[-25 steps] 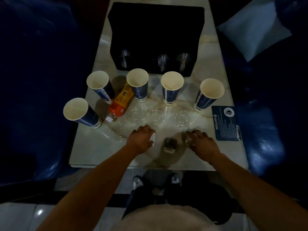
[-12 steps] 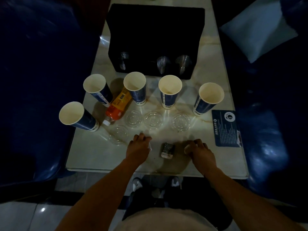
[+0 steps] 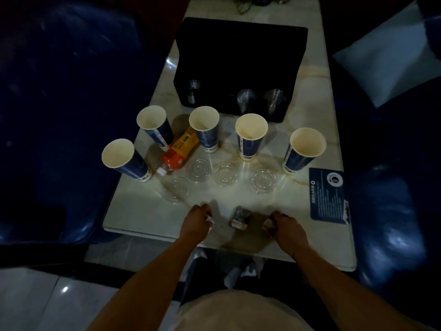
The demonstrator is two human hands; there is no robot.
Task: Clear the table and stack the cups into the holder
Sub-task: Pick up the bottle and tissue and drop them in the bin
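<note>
Several blue paper cups stand open-side up across the pale table [image 3: 143, 211], from the leftmost cup [image 3: 124, 158] to the rightmost cup [image 3: 304, 149]. Behind them sits a black cup holder [image 3: 238, 60] with clear cups in its front slots. Several clear plastic lids [image 3: 224, 174] lie in front of the cups. An orange bottle [image 3: 180, 150] lies on its side. My left hand [image 3: 196, 222] is closed on a small white scrap. My right hand [image 3: 285, 225] is closed on a small crumpled wrapper. Between my hands lies a small crumpled packet [image 3: 241, 217].
A dark blue card [image 3: 328, 197] lies at the table's right edge. Dark blue sofas flank the table on both sides, with a light pillow [image 3: 391, 58] at the right. Some items stand at the table's far end [image 3: 250, 3].
Both hands have drawn back toward the table's near edge, each closing on a small piece of litter. The cups, lids and bottle have not moved.
</note>
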